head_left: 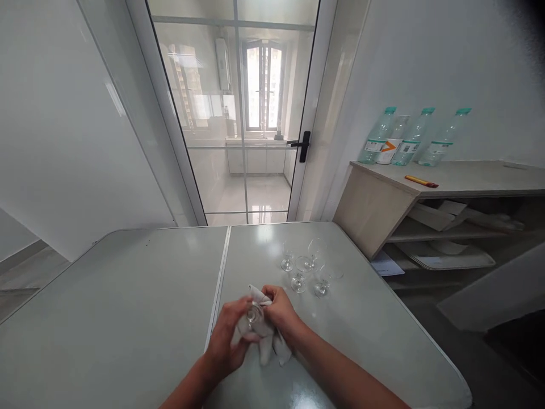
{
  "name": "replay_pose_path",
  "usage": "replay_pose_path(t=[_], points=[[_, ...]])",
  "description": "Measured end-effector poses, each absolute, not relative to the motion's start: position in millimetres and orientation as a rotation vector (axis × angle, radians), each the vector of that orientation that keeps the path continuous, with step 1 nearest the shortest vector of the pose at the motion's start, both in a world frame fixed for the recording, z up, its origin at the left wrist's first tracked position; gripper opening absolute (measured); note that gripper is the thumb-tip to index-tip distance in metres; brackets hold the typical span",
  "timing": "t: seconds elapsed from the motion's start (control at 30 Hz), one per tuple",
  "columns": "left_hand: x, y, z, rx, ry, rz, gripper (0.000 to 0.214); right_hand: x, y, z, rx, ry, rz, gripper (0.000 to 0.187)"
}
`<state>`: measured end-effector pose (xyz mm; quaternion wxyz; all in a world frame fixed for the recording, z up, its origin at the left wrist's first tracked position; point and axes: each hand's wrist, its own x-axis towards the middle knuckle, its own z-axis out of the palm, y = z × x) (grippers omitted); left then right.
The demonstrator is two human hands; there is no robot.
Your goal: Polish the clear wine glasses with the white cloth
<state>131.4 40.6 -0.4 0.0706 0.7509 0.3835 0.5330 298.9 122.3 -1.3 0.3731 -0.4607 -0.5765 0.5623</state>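
My left hand (230, 335) is closed around a clear stemmed glass (252, 313), which is tilted so that its round foot shows toward me. Bunched against the glass is a white cloth (267, 341), gripped by my right hand (279, 309). The cloth's lower folds hang down over the table. Part of the glass is hidden behind my fingers and the cloth. Beyond my right hand, several clear stemmed glasses (298, 283) stand close together on the table.
The pale grey table (162, 295) has a seam down its middle. Ahead is a glass-paned door (272, 187) with a black handle (304, 146). To the right, a shelf unit (378, 193) bears several plastic bottles (411, 147) and an orange-yellow stick-like item (420, 181).
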Motion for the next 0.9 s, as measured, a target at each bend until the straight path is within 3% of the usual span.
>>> replay_pose_path(t=[0.1, 0.17, 0.3, 0.4, 0.6, 0.9], points=[[130, 48, 11, 1.807, 1.389, 1.813, 0.058, 306, 120, 11, -1.199, -1.703, 0.989, 0.027], [128, 56, 23, 1.571, 1.497, 1.920, 0.061, 313, 119, 18, -1.016, -1.930, 0.885, 0.028], [129, 76, 42, 1.345, 1.556, 1.834, 0.059, 326, 121, 18, -0.220, -2.462, 1.357, 0.024], [137, 93, 37, 1.296, 1.501, 1.743, 0.058, 326, 125, 9, 0.125, -2.571, 1.717, 0.021], [168, 128, 16, 1.364, 1.385, 1.663, 0.060, 317, 132, 0, 0.292, -2.628, 2.008, 0.036], [198, 156, 17, 1.534, 1.313, 1.537, 0.059, 317, 132, -1, 0.264, -2.641, 1.983, 0.040]])
